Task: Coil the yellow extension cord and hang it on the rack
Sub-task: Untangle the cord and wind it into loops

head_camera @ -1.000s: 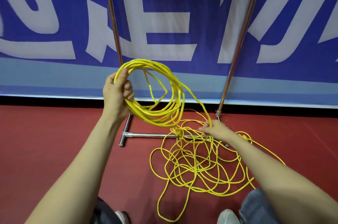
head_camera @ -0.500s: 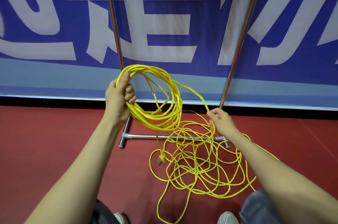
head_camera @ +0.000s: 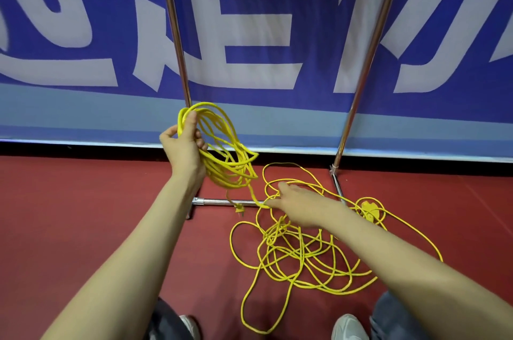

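Observation:
My left hand (head_camera: 184, 149) grips a bundle of several loops of the yellow extension cord (head_camera: 227, 156), held up in front of the rack's left pole. The plug end (head_camera: 239, 209) dangles below the bundle near the rack's floor bar. My right hand (head_camera: 298, 207) is lower and to the right, fingers pinching the strand that runs down from the bundle to the loose tangle (head_camera: 302, 253) on the floor. The cord's yellow socket block (head_camera: 369, 209) lies at the right of the tangle. The metal rack (head_camera: 177, 42) stands behind, its top out of view.
The rack's right pole (head_camera: 369, 56) and base bar (head_camera: 219, 202) stand on a red floor (head_camera: 83, 214). A blue and white banner (head_camera: 263, 34) covers the wall behind. My shoes (head_camera: 348, 327) and knees show at the bottom edge.
My right hand dropped from beside the coil down toward the tangle and moved left. The coil in my left hand turned edge-on and looks narrower.

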Demonstrator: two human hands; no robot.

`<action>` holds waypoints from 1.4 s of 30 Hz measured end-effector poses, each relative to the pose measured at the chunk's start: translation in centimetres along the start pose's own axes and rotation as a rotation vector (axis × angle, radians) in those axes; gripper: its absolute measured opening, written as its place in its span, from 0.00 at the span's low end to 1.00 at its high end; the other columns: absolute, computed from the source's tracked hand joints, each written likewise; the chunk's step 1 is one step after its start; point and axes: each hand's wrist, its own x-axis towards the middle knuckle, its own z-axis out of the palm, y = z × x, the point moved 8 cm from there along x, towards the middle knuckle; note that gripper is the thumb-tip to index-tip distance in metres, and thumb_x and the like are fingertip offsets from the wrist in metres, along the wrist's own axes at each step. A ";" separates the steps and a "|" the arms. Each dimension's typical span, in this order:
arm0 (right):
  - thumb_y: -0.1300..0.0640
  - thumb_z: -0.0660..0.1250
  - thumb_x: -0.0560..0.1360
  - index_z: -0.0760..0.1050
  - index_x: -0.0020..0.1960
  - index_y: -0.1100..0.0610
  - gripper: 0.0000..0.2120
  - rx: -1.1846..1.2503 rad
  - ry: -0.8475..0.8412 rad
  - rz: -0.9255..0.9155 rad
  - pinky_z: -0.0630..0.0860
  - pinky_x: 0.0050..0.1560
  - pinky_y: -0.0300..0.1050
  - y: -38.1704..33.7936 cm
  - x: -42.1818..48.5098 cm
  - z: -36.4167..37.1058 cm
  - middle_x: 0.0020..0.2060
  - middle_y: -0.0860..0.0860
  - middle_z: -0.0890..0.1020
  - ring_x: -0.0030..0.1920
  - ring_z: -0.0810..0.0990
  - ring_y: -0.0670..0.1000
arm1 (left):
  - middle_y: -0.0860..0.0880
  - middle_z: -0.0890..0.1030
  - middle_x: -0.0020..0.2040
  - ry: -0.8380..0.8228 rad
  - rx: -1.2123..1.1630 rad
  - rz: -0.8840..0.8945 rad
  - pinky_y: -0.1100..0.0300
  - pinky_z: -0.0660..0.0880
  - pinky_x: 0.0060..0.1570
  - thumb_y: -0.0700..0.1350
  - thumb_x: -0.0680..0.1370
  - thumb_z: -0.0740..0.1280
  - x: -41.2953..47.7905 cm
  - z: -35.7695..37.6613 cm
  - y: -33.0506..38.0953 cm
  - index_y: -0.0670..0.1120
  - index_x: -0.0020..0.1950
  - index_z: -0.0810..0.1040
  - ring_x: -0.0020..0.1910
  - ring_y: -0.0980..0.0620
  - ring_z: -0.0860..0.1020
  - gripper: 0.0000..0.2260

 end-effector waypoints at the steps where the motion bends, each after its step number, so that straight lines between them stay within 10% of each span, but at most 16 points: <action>1: 0.67 0.51 0.78 0.57 0.75 0.44 0.30 -0.048 0.023 -0.035 0.72 0.52 0.55 -1.1 -0.1 -0.7 0.59 0.59 0.66 0.56 0.73 0.62 | 0.48 0.71 0.29 0.005 0.024 -0.005 0.64 0.64 0.22 0.44 0.76 0.72 -0.1 0.0 -0.4 0.43 0.54 0.62 0.21 0.56 0.66 0.19; 9: 0.61 0.59 0.78 0.64 0.59 0.58 0.10 0.109 0.408 -0.199 0.68 0.38 0.50 -3.9 -1.5 -7.1 0.47 0.56 0.76 0.44 0.75 0.59 | 0.49 0.71 0.28 -0.072 0.217 -0.051 0.61 0.64 0.24 0.46 0.75 0.73 -1.3 1.2 -3.1 0.43 0.52 0.63 0.22 0.54 0.66 0.19; 18: 0.30 0.65 0.67 0.58 0.50 0.52 0.30 0.518 0.545 0.233 0.73 0.43 0.52 0.9 0.0 -5.7 0.40 0.52 0.80 0.43 0.80 0.60 | 0.52 0.67 0.24 -0.210 0.089 -0.333 0.67 0.63 0.21 0.44 0.77 0.69 -2.6 2.7 -6.1 0.44 0.37 0.70 0.20 0.58 0.64 0.12; 25: 0.48 0.75 0.68 0.73 0.41 0.54 0.14 1.060 0.384 0.195 0.62 0.31 0.39 1.3 -0.1 -6.2 0.29 0.46 0.75 0.26 0.69 0.40 | 0.51 0.68 0.25 -0.266 0.247 -0.213 0.66 0.62 0.21 0.44 0.77 0.70 -2.3 3.0 -5.7 0.43 0.36 0.73 0.20 0.57 0.64 0.12; 28: 0.64 0.64 0.76 0.76 0.54 0.58 0.08 1.257 0.147 -0.050 0.69 0.40 0.41 -0.3 -0.5 -6.5 0.41 0.51 0.83 0.38 0.74 0.47 | 0.50 0.68 0.25 -0.322 0.327 -0.209 0.67 0.61 0.21 0.45 0.77 0.70 -2.8 3.3 -6.0 0.43 0.37 0.72 0.20 0.57 0.63 0.12; 31: 0.68 0.62 0.77 0.74 0.57 0.56 0.12 1.124 0.289 -0.126 0.75 0.52 0.50 0.0 -0.7 -7.2 0.49 0.53 0.82 0.48 0.79 0.54 | 0.50 0.66 0.23 -0.405 0.381 -0.250 0.67 0.60 0.21 0.46 0.78 0.69 -3.8 3.9 -6.8 0.43 0.32 0.69 0.19 0.56 0.62 0.17; 35: 0.59 0.71 0.73 0.70 0.49 0.56 0.10 0.987 0.626 0.008 0.76 0.44 0.45 2.1 -1.0 -7.9 0.41 0.53 0.79 0.36 0.79 0.50 | 0.51 0.67 0.23 -0.434 0.361 -0.372 0.67 0.63 0.21 0.47 0.79 0.67 -5.4 4.1 -7.8 0.42 0.33 0.70 0.19 0.57 0.64 0.17; 39: 0.30 0.62 0.68 0.68 0.41 0.52 0.24 0.843 0.480 0.278 0.74 0.43 0.50 3.3 0.1 -5.0 0.32 0.50 0.79 0.36 0.80 0.53 | 0.49 0.66 0.24 -0.426 0.293 -0.494 0.67 0.63 0.20 0.50 0.78 0.67 -6.1 4.5 -8.1 0.41 0.34 0.70 0.18 0.56 0.64 0.17; 42: 0.28 0.67 0.61 0.69 0.38 0.53 0.28 0.858 0.537 0.414 0.68 0.37 0.48 4.9 -0.4 -5.8 0.29 0.47 0.74 0.34 0.74 0.50 | 0.49 0.66 0.24 -0.431 0.326 -0.469 0.67 0.63 0.20 0.50 0.78 0.67 -5.8 4.6 -7.9 0.41 0.34 0.71 0.18 0.56 0.64 0.17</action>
